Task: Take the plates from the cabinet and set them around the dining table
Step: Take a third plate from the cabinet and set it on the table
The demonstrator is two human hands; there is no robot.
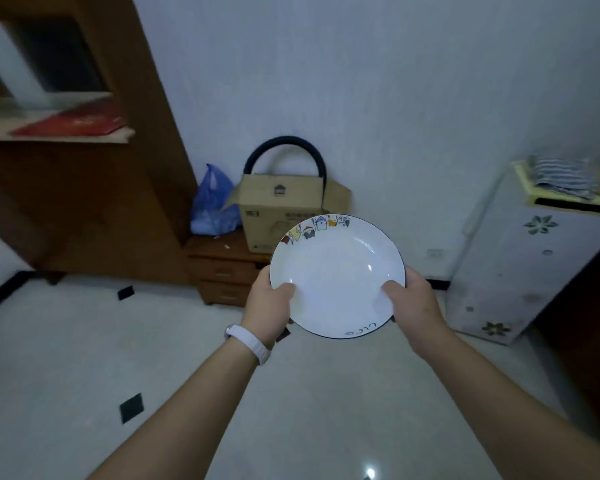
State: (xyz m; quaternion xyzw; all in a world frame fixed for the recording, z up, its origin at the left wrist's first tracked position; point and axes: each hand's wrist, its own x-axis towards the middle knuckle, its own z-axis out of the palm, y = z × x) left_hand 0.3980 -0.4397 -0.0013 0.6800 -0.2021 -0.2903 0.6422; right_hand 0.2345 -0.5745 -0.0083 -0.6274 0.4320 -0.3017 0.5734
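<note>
A pale tiled floor (84, 341) with black diamond insets meets a white wall (395, 98). In the centre of the frame, above the floor, a white plate (336, 268) with a dark rim is held in 2 hands, tilted toward the camera. Small coloured figures run along its upper edge.

The left hand (269, 308), with a white wristband (250, 342), grips the lower left rim. The right hand (414, 303) grips the lower right rim. Each thumb lies on the plate's face, and the fingers are clamped on the plate from beneath, out of sight.

A brown cabinet (94, 202) fills the upper left. Behind the plate, a box (278, 209) and a blue bag (212, 202) sit on low drawers (222, 271). At the right stands a white unit (520, 265) with a striped cloth (561, 176) on top.
</note>
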